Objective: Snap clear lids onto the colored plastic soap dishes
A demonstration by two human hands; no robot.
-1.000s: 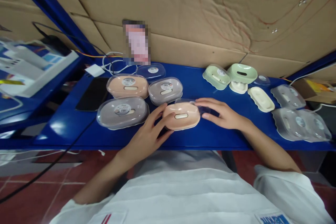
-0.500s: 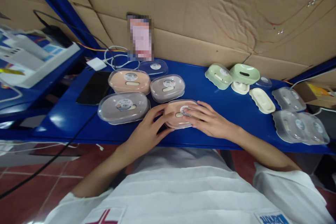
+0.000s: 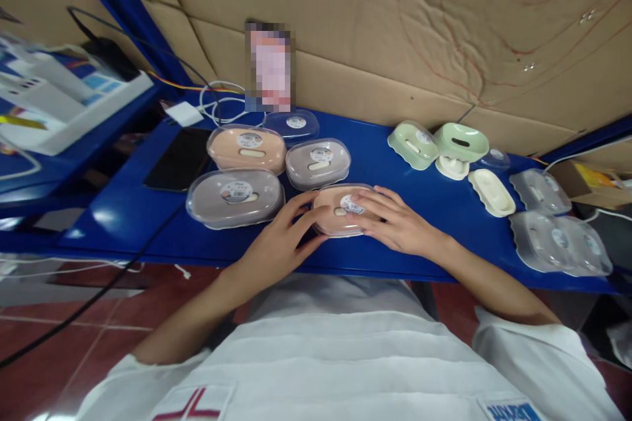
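A peach soap box with a clear lid (image 3: 340,209) lies on the blue shelf (image 3: 148,237) near its front edge. My left hand (image 3: 281,243) rests against the box's left side with its fingers spread on the lid. My right hand (image 3: 395,223) lies flat over the right half of the lid, fingers stretched out and pressing on it. Neither hand is wrapped round the box.
Left of the box lie a grey lidded box (image 3: 234,197), a peach one (image 3: 247,150), a smaller grey one (image 3: 317,163) and a clear lid (image 3: 295,125). Green and cream box parts (image 3: 457,141) and clear lids (image 3: 557,240) lie at the right. A dark phone (image 3: 180,158) lies far left.
The clear lid that lay behind the peach base under my right hand now sits on top of it. My right hand moved left onto the lid; my left hand stayed at the box's left side.
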